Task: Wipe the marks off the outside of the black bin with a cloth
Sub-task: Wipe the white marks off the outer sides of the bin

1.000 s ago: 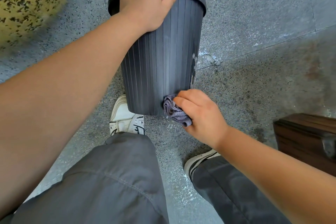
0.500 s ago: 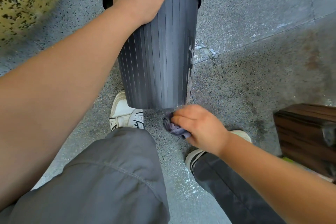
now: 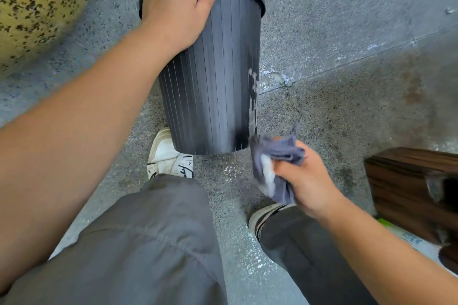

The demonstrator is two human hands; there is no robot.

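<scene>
We see even, soft daylight with only faint shadows on the floor [image 3: 347,32] beneath the right hand [image 3: 309,186]. Pale sheen streaks the bin [image 3: 218,86] wall under the left hand [image 3: 176,5]. Wide-angle bending and blur smear the yellow speckled surface [image 3: 37,2] left of that hand.

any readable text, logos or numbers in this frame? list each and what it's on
Nothing reads cleanly.
White shoe: small black marks on the tongue and side, too small to read.
Packaging at the lower right, beside the wooden box: blue print, too blurred to read.
Black bin: no label, only pale marks down its side.
Cloth in the right hand: no text.
</scene>
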